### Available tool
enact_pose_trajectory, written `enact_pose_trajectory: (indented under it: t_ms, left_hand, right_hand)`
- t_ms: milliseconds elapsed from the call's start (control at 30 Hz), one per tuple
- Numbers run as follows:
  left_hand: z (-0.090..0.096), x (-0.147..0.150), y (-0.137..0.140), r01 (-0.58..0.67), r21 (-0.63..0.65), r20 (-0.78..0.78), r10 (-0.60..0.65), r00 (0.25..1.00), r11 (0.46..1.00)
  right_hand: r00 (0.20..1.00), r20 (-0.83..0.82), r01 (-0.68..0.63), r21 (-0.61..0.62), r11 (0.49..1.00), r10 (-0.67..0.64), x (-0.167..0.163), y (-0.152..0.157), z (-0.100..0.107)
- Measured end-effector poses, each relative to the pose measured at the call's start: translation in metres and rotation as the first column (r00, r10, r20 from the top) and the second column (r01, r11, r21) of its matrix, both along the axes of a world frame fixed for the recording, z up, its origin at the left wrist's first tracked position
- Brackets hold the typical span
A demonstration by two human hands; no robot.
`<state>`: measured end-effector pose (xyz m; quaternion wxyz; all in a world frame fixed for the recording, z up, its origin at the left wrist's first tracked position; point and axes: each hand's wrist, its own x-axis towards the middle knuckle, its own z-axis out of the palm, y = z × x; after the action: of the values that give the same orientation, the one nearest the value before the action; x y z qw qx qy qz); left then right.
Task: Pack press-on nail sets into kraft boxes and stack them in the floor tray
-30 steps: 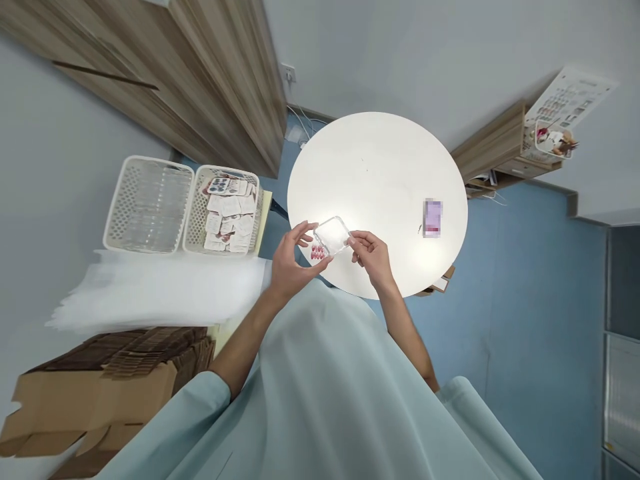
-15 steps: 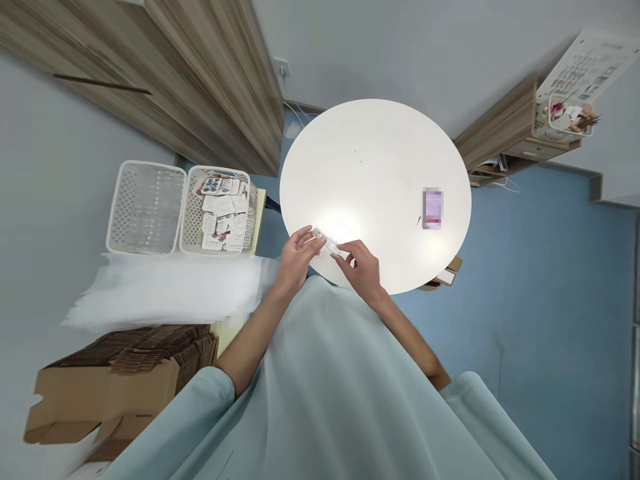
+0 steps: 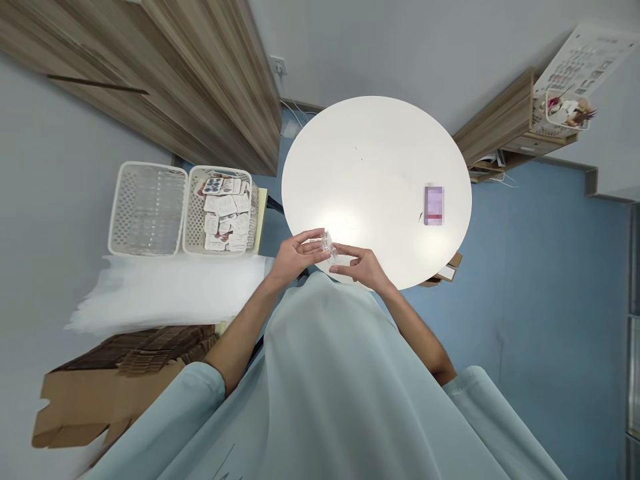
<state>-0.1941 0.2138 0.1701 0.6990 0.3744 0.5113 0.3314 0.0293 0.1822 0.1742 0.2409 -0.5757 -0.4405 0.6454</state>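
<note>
Over the near edge of the white round table (image 3: 375, 140), I hold a small transparent plastic case (image 3: 327, 244) in both hands. My left hand (image 3: 299, 256) grips its left side between thumb and fingers. From the right, my right hand (image 3: 363, 265) pinches the lower part between thumb and index finger. The case stands fairly upright, a little tilted, and fingertips cover part of it. Whether its lid is apart from its base I cannot tell.
A pixelated purple pack (image 3: 434, 205) lies on the table's right side. Left are a white basket of transparent plastic pieces (image 3: 147, 210), a basket of printed cards (image 3: 227, 213), white sheets (image 3: 170, 290) and flattened cardboard boxes (image 3: 110, 393). A wooden cabinet (image 3: 200, 73) stands behind.
The case has turned from a slanting, flatter pose to a more upright one. My left hand has swung more level, and my right hand now grips lower on the case.
</note>
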Motion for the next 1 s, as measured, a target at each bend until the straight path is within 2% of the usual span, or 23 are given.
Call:
enact_pose_trajectory:
  t_ms: [233, 433, 700, 900, 1000]
  left_hand:
    - [-0.008, -0.017, -0.004, 0.022, -0.038, 0.100, -0.018, 0.995, 0.999]
    - [-0.015, -0.029, -0.006, 0.040, 0.036, 0.172, -0.046, 0.984, 0.999]
    - [-0.020, -0.041, -0.011, 0.111, 0.039, 0.053, -0.113, 0.992, 0.993]
    - [-0.019, -0.032, -0.024, 0.095, 0.082, -0.006, -0.095, 0.996, 0.992]
    - [-0.021, -0.026, -0.031, 0.075, 0.112, -0.028, -0.073, 0.997, 0.991]
  right_hand:
    - [0.990, -0.132, 0.041, -0.068, 0.997, -0.050, -0.004, -0.002, -0.003]
    - [0.986, -0.149, 0.061, -0.081, 0.995, -0.073, -0.007, 0.001, 0.005]
    - [0.992, -0.008, 0.124, 0.144, 0.982, -0.124, -0.010, 0.007, 0.006]
    - [0.967, 0.072, 0.219, 0.264, 0.939, -0.246, -0.016, 0.016, -0.004]
    - [0.959, 0.114, 0.220, 0.282, 0.934, -0.261, -0.016, 0.021, -0.008]
